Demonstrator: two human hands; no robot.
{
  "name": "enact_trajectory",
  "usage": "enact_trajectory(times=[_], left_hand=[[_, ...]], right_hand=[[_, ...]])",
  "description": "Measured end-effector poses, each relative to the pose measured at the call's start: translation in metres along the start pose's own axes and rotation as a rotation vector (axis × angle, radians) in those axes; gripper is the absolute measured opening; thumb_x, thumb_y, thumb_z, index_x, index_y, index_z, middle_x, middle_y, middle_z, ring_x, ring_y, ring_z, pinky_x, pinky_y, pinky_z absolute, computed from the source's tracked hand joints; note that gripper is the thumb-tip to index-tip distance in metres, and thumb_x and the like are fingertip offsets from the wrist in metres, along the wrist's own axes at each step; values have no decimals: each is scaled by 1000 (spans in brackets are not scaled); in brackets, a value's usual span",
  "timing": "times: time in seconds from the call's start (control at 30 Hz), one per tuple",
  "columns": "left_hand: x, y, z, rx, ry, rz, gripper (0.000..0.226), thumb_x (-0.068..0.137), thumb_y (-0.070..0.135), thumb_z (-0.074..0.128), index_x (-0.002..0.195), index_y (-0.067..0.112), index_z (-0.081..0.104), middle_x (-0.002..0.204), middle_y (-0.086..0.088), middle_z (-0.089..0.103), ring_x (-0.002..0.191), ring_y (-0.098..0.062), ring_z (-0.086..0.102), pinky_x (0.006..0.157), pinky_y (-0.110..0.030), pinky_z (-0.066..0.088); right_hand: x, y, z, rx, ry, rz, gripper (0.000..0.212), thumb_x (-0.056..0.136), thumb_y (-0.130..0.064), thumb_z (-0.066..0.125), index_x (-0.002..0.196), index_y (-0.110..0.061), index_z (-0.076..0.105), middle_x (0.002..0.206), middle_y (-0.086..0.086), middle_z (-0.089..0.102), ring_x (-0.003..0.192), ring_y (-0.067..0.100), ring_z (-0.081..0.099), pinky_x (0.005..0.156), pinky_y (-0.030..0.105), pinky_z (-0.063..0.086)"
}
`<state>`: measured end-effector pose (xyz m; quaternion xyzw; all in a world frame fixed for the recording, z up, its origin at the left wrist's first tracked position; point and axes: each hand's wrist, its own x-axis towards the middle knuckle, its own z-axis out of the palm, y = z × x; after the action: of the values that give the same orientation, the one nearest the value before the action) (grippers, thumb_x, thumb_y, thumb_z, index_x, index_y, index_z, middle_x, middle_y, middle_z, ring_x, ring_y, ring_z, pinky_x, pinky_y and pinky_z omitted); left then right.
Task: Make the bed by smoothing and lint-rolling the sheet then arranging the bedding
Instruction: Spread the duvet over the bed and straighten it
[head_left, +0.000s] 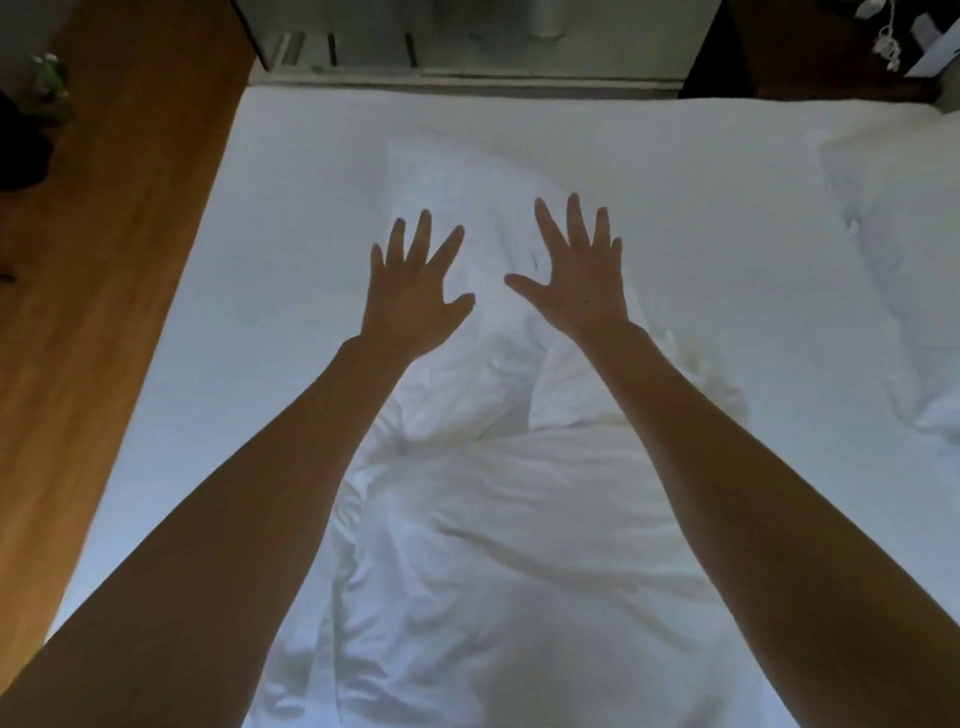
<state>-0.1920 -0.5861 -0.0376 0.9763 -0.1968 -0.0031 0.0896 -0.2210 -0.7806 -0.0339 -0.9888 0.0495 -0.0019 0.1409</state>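
From the head camera, a white sheet covers the bed, smooth on its left part. A crumpled white duvet lies along the middle of the sheet, bunched in folds and running down to the near edge. Both arms reach out over the duvet. The left hand is spread wide, fingers straight and apart, holding nothing, over the duvet's far end. The right hand is just beside it, also wide with splayed fingers and holding nothing. Whether either palm touches the fabric I cannot tell. A white pillow lies to the right of the duvet, well apart from the hands. A wooden panel borders the sheet's left edge.
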Motion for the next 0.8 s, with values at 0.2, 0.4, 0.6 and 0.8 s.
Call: enact_trajectory(times=[0.2,0.4,0.6,0.8], left_hand=[[-72,2,75,-104,-50,-3,75,86,58,44,151,21,32,159,-17,21,144,-43,20,110,-62,24],[-253,23,201,-128,-864,-104,111,73,81,46,151,32,-16,147,-4,-38,147,-34,-19,116,-57,5],[-278,23,314,-54,-749,-80,112,63,81,55,151,19,22,159,-19,7,139,-48,26,89,-78,36],[-302,21,381,64,-337,44,98,60,73,54,141,19,37,146,-29,38,129,-51,39,90,-74,36]], right_hand=[[-98,1,96,39,-184,73,97,75,-83,23,154,-28,13,161,13,9,145,44,8,112,65,16],[-313,55,209,-18,-668,586,128,46,-94,14,149,-24,-14,161,16,-2,146,42,5,110,66,20],[-329,85,296,-118,-699,582,125,61,-95,17,145,-5,38,151,30,27,133,53,33,89,72,36],[-337,100,354,-278,-475,477,105,64,-77,57,134,1,49,143,36,34,131,57,32,93,73,32]])
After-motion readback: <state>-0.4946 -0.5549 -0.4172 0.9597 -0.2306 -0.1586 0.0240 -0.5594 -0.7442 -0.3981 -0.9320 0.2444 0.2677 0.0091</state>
